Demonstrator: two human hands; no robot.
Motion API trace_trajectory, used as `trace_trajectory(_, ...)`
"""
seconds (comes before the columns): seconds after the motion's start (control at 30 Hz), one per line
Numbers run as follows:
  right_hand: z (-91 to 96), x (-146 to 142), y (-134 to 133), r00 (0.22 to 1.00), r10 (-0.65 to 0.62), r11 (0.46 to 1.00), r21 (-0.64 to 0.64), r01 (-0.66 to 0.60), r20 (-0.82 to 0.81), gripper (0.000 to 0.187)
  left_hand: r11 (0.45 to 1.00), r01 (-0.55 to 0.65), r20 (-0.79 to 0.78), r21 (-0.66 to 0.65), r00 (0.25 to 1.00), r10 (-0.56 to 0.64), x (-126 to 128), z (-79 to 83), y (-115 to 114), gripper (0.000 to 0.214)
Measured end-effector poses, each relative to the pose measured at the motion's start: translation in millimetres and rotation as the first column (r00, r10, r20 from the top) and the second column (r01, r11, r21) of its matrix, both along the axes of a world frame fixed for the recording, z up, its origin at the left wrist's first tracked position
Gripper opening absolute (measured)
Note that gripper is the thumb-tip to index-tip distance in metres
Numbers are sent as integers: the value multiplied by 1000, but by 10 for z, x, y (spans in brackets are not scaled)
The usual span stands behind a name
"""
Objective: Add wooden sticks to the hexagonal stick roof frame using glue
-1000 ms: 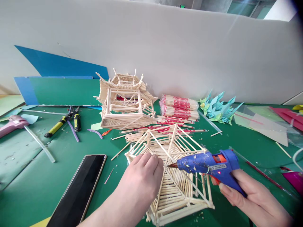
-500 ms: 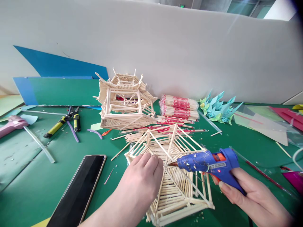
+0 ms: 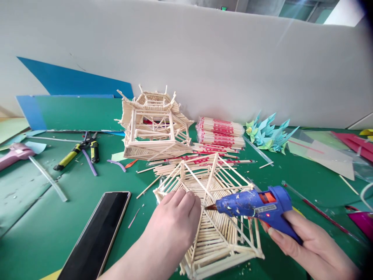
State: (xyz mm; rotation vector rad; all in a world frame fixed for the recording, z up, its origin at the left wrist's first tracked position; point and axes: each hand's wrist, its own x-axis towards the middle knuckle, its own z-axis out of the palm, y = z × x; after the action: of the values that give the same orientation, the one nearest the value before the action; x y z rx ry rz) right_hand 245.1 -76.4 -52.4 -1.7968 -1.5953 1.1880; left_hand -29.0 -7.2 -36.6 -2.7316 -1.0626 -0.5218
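Observation:
My right hand (image 3: 309, 243) grips a blue glue gun (image 3: 253, 205), whose nozzle points left at a flat roof-like frame of wooden sticks (image 3: 212, 229) lying on the green table (image 3: 43, 229). My left hand (image 3: 173, 223) lies on the left part of this frame, fingers curled down onto the sticks close to the nozzle tip. Whether those fingers pinch a stick is hidden. A taller stick pavilion model (image 3: 153, 124) stands behind the frame.
A black phone (image 3: 97, 233) lies at the left of my arm. Yellow-handled cutters (image 3: 78, 149), a pink tool (image 3: 14, 153), a clear glue stick (image 3: 48, 178), wrapped chopstick bundles (image 3: 220, 132), blue-green paper cranes (image 3: 269, 134) and coloured paper sheets surround the work.
The glue gun has dropped slightly, its nozzle now lower on the frame. My left hand has stayed in place.

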Motion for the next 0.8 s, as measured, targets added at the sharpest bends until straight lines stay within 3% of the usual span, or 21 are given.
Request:
trace_trajectory(0.13,62,-77,-11,998,-61,997,44,62,-18,35,1000,4,-11,-6,1000,-4,-16,-3,-1,23)
trace_trajectory(0.27,117,-120,11,996,-92,993,67,93,-11,29,1000,5,-15,-16,1000,-5,-18,4,-1,22)
trace_trajectory(0.8,10,8,39,995,57,997,39,-61,86,45,1000,5,19,7,1000,-6,-10,5,-3,23)
